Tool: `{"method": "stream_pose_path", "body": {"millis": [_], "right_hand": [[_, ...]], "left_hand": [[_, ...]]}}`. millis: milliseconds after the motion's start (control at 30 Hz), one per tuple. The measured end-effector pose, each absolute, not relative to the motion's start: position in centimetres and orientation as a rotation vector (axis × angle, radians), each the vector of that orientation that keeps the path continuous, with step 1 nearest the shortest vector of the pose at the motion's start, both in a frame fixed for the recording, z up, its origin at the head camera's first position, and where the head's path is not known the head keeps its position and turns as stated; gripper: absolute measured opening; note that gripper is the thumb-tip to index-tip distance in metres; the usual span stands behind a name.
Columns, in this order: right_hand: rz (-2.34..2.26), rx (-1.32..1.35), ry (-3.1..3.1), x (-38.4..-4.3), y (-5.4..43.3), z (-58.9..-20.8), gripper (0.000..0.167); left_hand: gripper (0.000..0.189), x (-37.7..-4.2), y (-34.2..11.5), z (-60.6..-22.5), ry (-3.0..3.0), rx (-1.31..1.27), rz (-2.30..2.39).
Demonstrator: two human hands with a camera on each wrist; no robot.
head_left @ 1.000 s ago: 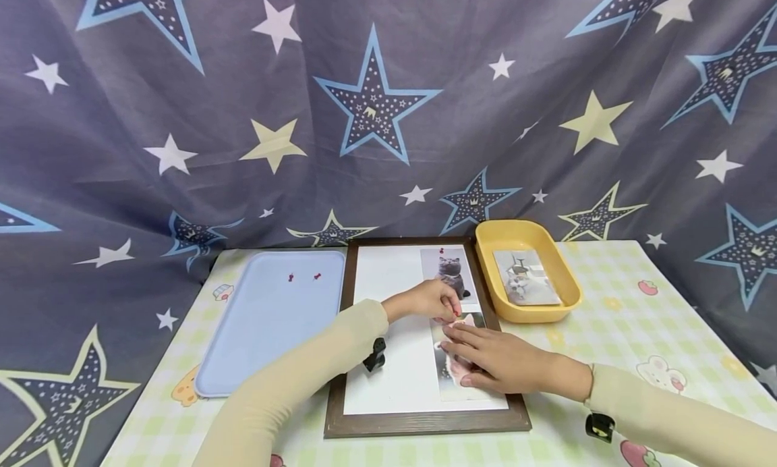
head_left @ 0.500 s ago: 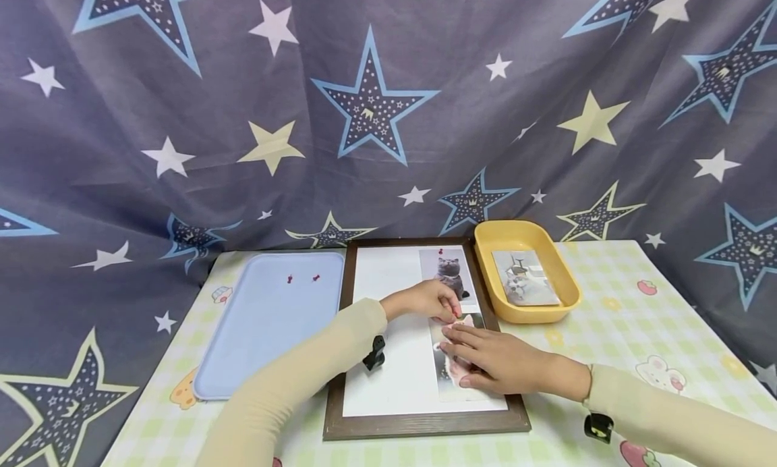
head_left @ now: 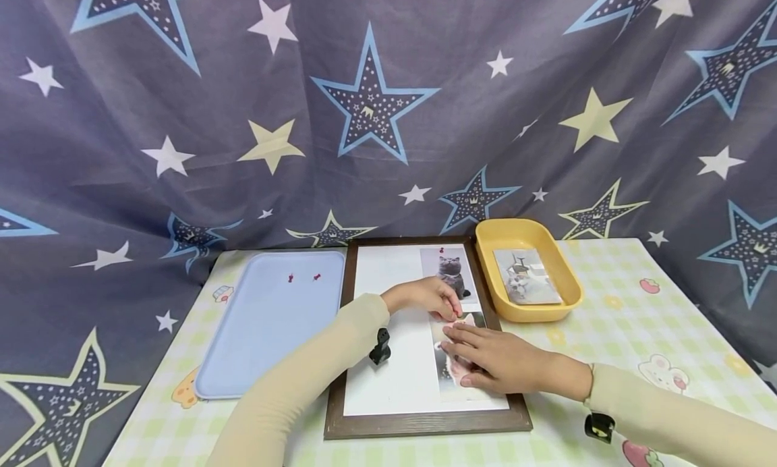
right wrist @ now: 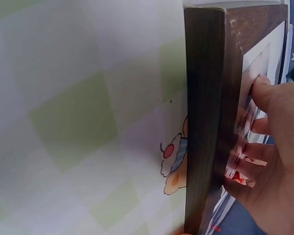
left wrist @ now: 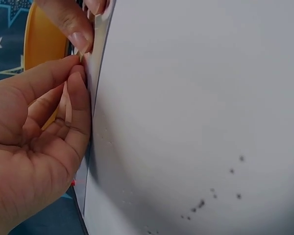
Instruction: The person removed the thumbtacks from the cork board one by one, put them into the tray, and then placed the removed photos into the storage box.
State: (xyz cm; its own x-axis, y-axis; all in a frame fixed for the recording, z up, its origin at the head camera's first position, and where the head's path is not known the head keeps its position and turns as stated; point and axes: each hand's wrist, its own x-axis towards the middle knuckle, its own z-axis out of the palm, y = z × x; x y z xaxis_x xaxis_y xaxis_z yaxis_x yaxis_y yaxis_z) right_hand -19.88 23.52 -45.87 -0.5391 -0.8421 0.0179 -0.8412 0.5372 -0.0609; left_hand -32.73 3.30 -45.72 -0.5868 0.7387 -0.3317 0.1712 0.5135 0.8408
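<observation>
My left hand (head_left: 429, 299) pinches a red push pin (head_left: 456, 312) between thumb and fingertips at the top edge of a photo of a white-and-pink kitten (head_left: 448, 386). The pin's tip is hidden. My right hand (head_left: 502, 360) rests on that photo with its fingers extended, pressing it against the white board (head_left: 388, 379) in a dark brown wooden frame (head_left: 425, 425). In the right wrist view, the red pin (right wrist: 238, 177) shows beyond the fingers. Above lies a photo of a grey cat (head_left: 449, 271), with another red push pin (head_left: 441, 250) at its top.
On the left, a light blue tray (head_left: 261, 345) bears two red push pins (head_left: 317, 277). A yellow bin (head_left: 567, 285) with a cat photo (head_left: 525, 278) inside stands against the board's right side. A checked cloth (head_left: 613, 345) covers the table; a star-patterned curtain (head_left: 388, 197) hangs behind.
My left wrist and forearm have shifted very slightly, with the fingers still at the pin. The right hand and the photo keep their places.
</observation>
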Motion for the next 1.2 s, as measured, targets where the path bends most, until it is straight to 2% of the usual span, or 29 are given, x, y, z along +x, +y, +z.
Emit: {"method": "stream_pose_path", "body": {"millis": [333,1200], "right_hand": [[-0.098,-1.487,2.735,-19.81,23.29,-45.75,0.059],[-0.122,-1.472,2.739,-19.86,23.03,-45.55,0.058]], "left_hand": [[0.023,-32.89,3.16,-45.92,2.004,0.658,1.088],[0.021,-32.93,3.19,-45.83,1.993,0.649,1.079]]}}
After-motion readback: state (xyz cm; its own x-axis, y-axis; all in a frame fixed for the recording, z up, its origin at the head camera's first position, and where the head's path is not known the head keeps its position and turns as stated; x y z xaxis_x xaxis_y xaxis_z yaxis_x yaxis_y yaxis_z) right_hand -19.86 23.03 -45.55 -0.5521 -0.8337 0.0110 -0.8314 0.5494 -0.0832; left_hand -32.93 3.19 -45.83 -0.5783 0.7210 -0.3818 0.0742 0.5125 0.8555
